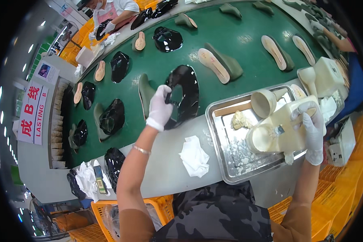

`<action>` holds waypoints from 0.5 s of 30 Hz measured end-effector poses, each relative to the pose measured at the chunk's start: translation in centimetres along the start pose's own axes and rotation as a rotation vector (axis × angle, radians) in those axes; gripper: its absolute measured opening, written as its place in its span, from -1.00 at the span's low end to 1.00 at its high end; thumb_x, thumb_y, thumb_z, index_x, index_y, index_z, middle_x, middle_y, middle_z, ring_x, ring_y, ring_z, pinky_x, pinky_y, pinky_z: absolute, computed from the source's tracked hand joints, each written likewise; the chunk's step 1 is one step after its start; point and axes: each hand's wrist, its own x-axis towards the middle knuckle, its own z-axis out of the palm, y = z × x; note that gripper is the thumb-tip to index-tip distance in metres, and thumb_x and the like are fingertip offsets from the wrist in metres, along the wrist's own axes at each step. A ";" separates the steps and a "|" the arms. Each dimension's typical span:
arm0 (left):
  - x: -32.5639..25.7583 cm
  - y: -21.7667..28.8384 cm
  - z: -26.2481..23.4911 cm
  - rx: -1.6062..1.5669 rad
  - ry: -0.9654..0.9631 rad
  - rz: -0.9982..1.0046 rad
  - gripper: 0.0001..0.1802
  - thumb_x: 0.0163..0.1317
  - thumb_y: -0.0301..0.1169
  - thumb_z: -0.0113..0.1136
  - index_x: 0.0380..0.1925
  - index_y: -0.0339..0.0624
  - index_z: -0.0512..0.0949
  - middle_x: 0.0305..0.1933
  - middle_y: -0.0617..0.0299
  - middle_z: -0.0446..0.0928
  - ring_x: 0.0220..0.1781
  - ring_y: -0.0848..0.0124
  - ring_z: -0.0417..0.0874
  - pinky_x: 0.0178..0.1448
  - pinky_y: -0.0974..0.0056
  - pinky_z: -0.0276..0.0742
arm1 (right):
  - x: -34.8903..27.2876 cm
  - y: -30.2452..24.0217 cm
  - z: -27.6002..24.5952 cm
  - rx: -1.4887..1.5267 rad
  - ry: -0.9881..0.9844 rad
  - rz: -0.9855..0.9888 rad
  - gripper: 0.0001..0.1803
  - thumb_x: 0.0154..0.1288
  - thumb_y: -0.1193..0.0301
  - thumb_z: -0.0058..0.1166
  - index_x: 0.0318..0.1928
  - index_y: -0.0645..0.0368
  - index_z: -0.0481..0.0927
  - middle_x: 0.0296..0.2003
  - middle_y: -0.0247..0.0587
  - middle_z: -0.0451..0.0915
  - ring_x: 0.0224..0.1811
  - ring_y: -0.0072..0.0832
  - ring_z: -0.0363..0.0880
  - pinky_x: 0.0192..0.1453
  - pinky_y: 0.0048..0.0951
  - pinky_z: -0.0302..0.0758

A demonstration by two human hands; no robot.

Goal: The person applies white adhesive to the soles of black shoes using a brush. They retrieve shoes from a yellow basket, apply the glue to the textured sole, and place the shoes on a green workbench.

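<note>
My left hand [160, 108], in a white glove, is closed on the edge of a glossy black shoe upper [189, 92], held over the near edge of the green belt. Behind that hand stands a green shoe last [147, 89], partly hidden. In its white glove, my right hand [311, 129] pinches the pale handle of a brush above a cream glue pot [286, 115]. The brush's metal band [278, 130] shows by the pot's round cup [263, 138], which has pale glue in it. The bristles are hard to make out.
A metal tray [234, 171] holds the pot, a tilted cup [263, 103] and a dried glue lump [240, 120]. A crumpled white cloth [194, 156] lies beside it. Lasts and black uppers line the green belt [246, 24]. Co-workers [111, 14] work across and at right.
</note>
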 end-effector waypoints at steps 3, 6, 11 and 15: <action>3.9 -2.4 0.4 0.224 0.014 -0.033 -0.61 -0.06 -0.67 0.16 -0.17 -0.19 0.40 -0.16 0.02 0.51 -0.10 0.11 0.57 0.01 0.17 0.47 | 0.0 0.1 0.0 0.041 0.011 -0.005 -0.72 0.33 0.24 0.04 -0.18 0.19 0.40 -0.36 -0.21 0.54 -0.40 -0.59 0.50 -0.37 -0.66 0.42; 6.6 -3.9 1.0 0.422 0.044 -0.126 -0.56 -0.07 -0.61 0.21 -0.11 -0.15 0.41 -0.07 -0.05 0.49 0.01 0.03 0.53 0.06 0.07 0.47 | 0.0 0.1 0.1 0.050 0.016 -0.007 -0.71 0.31 0.23 0.06 -0.18 0.20 0.39 -0.37 -0.19 0.54 -0.44 -0.60 0.47 -0.37 -0.65 0.41; 8.1 -5.8 1.3 0.507 0.034 -0.206 -0.44 -0.05 -0.57 0.24 0.05 -0.13 0.39 0.01 -0.09 0.44 0.09 0.00 0.50 0.14 0.06 0.46 | 0.1 -0.2 0.5 0.032 0.035 -0.022 -0.69 0.30 0.22 0.09 -0.18 0.20 0.39 -0.37 -0.19 0.54 -0.50 -0.60 0.43 -0.38 -0.63 0.40; 5.9 -6.9 0.0 0.453 0.150 0.047 -0.45 -0.01 -0.56 0.21 0.07 -0.15 0.41 0.12 -0.04 0.40 0.17 0.01 0.42 0.29 0.09 0.33 | 0.1 -0.1 0.4 0.034 0.016 -0.027 -0.69 0.32 0.22 0.07 -0.17 0.20 0.39 -0.36 -0.20 0.53 -0.48 -0.60 0.43 -0.38 -0.63 0.39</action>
